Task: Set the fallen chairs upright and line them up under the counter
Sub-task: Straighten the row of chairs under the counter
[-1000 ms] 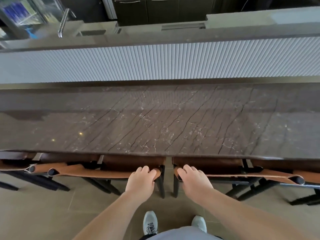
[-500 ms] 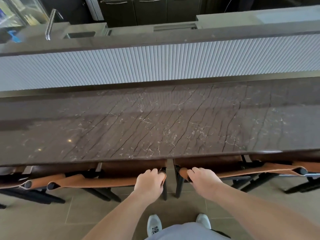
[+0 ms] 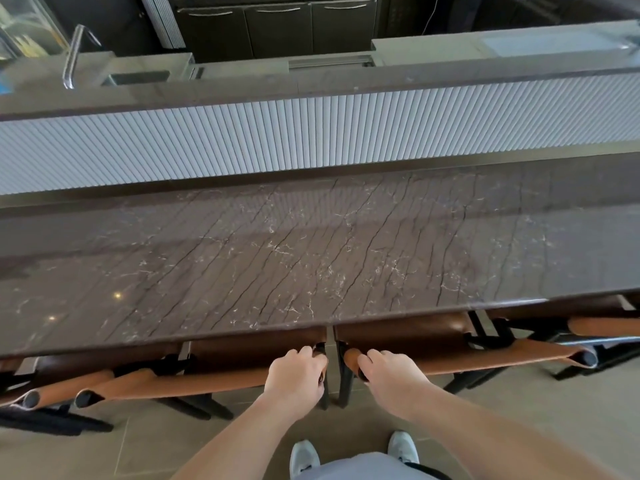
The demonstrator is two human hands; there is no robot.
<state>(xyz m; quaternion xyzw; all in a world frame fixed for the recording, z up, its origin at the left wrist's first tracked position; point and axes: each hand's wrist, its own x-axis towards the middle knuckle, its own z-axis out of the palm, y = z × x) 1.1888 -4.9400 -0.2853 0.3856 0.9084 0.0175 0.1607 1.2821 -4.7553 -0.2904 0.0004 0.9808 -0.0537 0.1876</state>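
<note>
Several upright chairs with tan leather backrests and black frames stand in a row under the dark marble counter [image 3: 311, 258]. My left hand [image 3: 294, 379] grips the right end of the backrest of the chair left of centre [image 3: 180, 382]. My right hand [image 3: 391, 375] grips the left end of the backrest of the chair right of centre [image 3: 485, 356]. Only a narrow gap separates these two chairs. Another chair [image 3: 20, 396] shows at the far left and one more chair [image 3: 602, 327] at the far right. The seats are mostly hidden beneath the counter.
Behind the counter rises a ribbed white panel [image 3: 311, 133], then a lower worktop with a sink and a curved tap [image 3: 74, 53]. Dark cabinets [image 3: 277, 26] stand at the back. The tiled floor [image 3: 145, 445] and my shoes [image 3: 403, 446] lie below.
The chairs have slid further under the counter and closer together, with both hands still on the backrests. The view has shifted slightly forward.
</note>
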